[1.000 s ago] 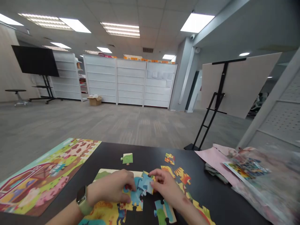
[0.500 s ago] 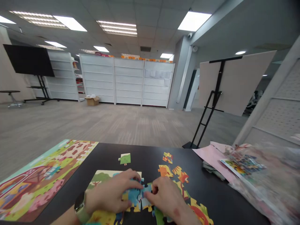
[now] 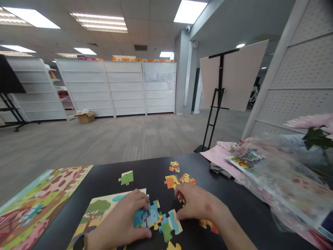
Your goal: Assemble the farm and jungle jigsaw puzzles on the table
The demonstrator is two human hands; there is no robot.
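My left hand (image 3: 128, 217) lies over a partly joined jigsaw puzzle (image 3: 96, 210), fingers bent onto blue puzzle pieces (image 3: 147, 217) and thumb held apart. My right hand (image 3: 199, 203) hovers over or touches a yellow and orange piece (image 3: 181, 199) partly hidden under it. A gap shows between its fingers and thumb. Near that thumb lies a cream and blue piece (image 3: 175, 222), beside a green piece (image 3: 166, 232). Orange pieces (image 3: 171, 181) and a striped piece (image 3: 187, 178) lie beyond the right hand.
A green piece (image 3: 126, 177) lies alone on the black table (image 3: 104, 180). A farm picture board (image 3: 49, 198) covers the left side. Pink paper (image 3: 221, 158) and clear plastic bags (image 3: 286, 180) fill the right. An easel (image 3: 214, 104) stands beyond the table.
My right hand has drawn away from my left, toward the orange pieces on the right. My left hand stays on the blue pieces with its thumb farther out. The view has turned right.
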